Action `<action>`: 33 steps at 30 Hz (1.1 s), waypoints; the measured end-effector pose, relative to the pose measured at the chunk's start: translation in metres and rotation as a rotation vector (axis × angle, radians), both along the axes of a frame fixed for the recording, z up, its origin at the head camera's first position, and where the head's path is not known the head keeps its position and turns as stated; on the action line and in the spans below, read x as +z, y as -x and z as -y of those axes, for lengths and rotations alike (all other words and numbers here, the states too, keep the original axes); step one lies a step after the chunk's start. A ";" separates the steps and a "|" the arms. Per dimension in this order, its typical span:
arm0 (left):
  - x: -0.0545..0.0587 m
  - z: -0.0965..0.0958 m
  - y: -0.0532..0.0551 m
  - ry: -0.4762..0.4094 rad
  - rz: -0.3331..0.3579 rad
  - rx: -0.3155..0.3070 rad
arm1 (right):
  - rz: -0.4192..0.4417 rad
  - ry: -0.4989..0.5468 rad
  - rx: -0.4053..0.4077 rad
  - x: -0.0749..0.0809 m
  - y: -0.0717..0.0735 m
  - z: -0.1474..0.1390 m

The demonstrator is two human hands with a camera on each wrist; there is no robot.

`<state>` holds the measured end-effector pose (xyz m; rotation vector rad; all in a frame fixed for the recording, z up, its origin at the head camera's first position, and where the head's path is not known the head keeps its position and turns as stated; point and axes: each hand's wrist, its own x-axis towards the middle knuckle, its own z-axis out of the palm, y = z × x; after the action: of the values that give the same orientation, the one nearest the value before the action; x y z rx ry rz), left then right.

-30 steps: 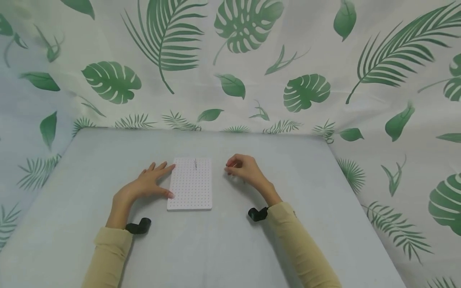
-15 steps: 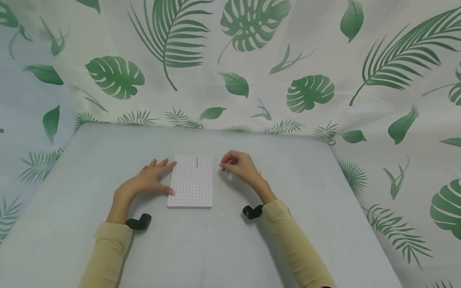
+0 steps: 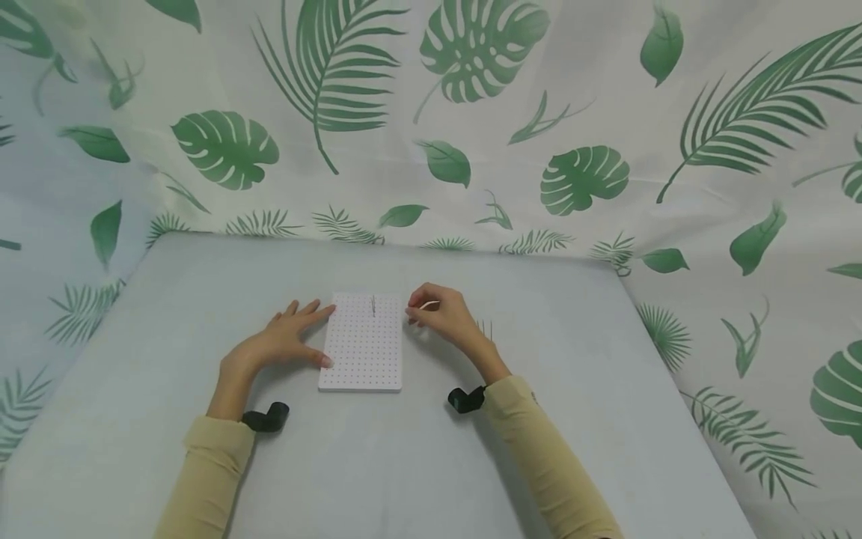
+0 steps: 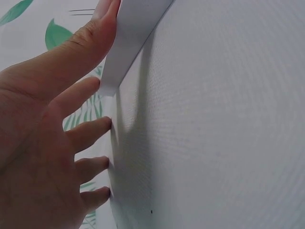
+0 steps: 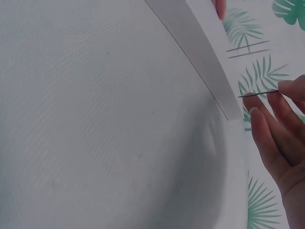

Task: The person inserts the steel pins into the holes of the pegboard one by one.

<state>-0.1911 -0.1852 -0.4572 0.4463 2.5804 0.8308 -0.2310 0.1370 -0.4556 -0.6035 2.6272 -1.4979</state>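
A white board [image 3: 364,352] with a grid of small holes lies on the table. Two thin dark needles [image 3: 373,306] stand upright near its far edge; both needles [image 5: 248,49] also show in the right wrist view. My left hand [image 3: 279,340] is spread beside the board, with thumb and index fingertip touching its left side. Just off the right edge, my right hand [image 3: 441,311] pinches another thin dark needle [image 5: 259,94] between thumb and fingers. That needle points down toward the board's face, apart from the standing pair.
Several thin upright lines, like more needles [image 3: 491,331], show behind the right wrist; their base is hidden. A pale cloth covers the table [image 3: 377,464]. Leaf-patterned curtains [image 3: 377,180] rise at the back and sides. Black wrist cameras [image 3: 467,400] stick out inward from both wrists.
My right hand has moved left, closer to the board's right edge. The thin upright lines behind the right wrist now show more clearly. The left hand keeps its place at the board.
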 end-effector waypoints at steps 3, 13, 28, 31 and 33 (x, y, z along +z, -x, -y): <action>0.001 -0.001 0.000 -0.002 -0.005 0.002 | -0.007 -0.004 -0.012 0.000 0.001 0.004; -0.002 -0.002 0.001 0.002 -0.012 0.002 | 0.040 0.010 -0.006 0.004 0.001 0.014; -0.005 -0.004 0.004 0.033 -0.008 0.017 | 0.022 0.031 0.000 0.003 0.007 0.032; -0.004 -0.003 0.003 0.030 -0.014 0.015 | 0.036 0.025 -0.010 0.003 0.006 0.036; -0.003 -0.002 0.003 0.028 -0.017 0.011 | 0.041 0.024 -0.009 0.004 0.005 0.038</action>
<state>-0.1942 -0.1831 -0.4600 0.4331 2.6085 0.7972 -0.2362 0.0990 -0.4519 -0.5572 2.5883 -1.5297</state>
